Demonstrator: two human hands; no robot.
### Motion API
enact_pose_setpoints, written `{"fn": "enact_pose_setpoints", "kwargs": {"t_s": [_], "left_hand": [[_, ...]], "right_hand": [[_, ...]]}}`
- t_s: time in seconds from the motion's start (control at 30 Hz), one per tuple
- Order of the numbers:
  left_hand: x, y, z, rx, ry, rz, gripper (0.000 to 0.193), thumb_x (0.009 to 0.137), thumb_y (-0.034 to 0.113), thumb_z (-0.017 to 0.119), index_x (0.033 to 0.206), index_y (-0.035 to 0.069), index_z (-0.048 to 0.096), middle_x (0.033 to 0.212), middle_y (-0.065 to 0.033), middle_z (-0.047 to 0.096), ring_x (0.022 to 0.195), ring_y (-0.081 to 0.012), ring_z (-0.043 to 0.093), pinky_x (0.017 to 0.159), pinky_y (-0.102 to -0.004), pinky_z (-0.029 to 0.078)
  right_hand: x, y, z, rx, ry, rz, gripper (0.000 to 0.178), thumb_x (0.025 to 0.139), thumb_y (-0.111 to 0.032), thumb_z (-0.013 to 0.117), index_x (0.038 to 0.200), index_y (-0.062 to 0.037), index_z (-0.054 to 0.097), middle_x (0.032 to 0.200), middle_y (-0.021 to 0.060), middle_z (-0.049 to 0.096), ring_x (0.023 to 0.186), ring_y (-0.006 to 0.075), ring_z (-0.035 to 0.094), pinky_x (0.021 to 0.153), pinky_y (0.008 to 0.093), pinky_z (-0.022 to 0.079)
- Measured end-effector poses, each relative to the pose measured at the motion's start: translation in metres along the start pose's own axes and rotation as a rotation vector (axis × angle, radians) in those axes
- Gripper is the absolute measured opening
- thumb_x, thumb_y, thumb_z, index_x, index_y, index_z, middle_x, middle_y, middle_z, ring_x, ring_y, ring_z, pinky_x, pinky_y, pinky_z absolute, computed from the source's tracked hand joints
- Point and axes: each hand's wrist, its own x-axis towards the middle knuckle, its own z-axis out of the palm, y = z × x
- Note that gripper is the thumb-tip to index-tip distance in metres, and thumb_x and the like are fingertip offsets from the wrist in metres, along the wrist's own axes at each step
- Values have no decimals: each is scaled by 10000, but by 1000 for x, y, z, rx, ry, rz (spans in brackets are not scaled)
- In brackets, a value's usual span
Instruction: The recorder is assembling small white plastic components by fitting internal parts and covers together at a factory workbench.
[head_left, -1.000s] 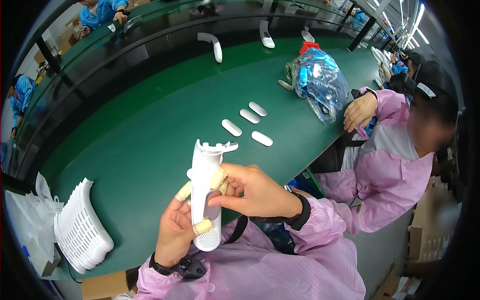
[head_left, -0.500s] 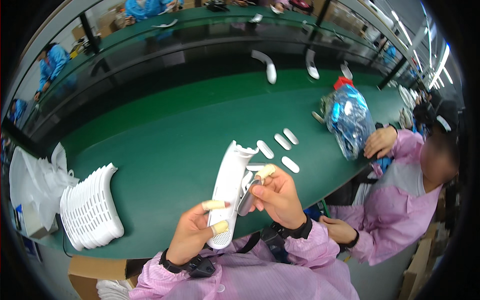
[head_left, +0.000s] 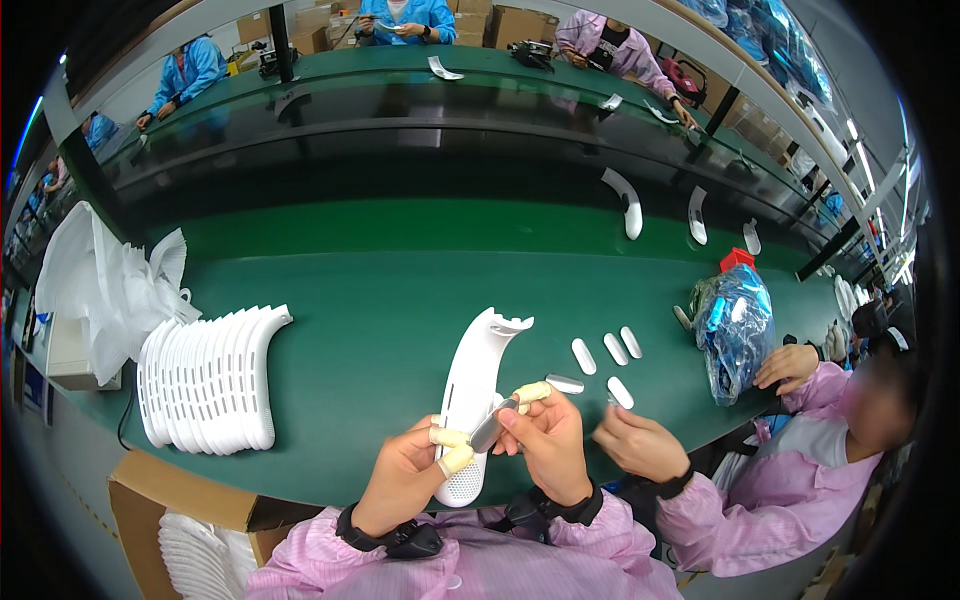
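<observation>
Co-worker's hand [head_left: 640, 447] is nearing oval pieces [head_left: 620, 392]
Right hand [head_left: 552, 447] is pinching grey oval [head_left: 487, 431]; left hand [head_left: 408, 467], grip unclear, is touching white shell [head_left: 474, 375]

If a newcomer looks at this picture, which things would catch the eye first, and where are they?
Probably the curved white shell in the lower middle, gripped by the left hand, while the right hand holds a small grey oval piece at its right edge. Next, the close row of white slotted shells on the left of the green table, and the shiny blue plastic bag on its right.
</observation>
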Motion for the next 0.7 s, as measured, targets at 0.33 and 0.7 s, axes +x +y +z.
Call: {"fn": "enact_pose_setpoints", "kwargs": {"t_s": [0.33,0.7], "left_hand": [[-3,4,-4,50,108,93,123,841,-68,566,954,-27,588,1069,-51,505,950,-122,539,809,-258,442],[-3,1,-3,87,205,189,123,828,-52,590,949,-33,596,1020,-58,541,930,-137,564,813,-253,448]], "right_hand": [[-3,12,18,-143,102,-124,195,852,10,615,996,13,485,818,92,610,570,101,553,558,268,527],[3,13,19,133,45,69,84,896,-23,540,979,-34,528,742,56,571,547,101,516,549,283,514]]}}
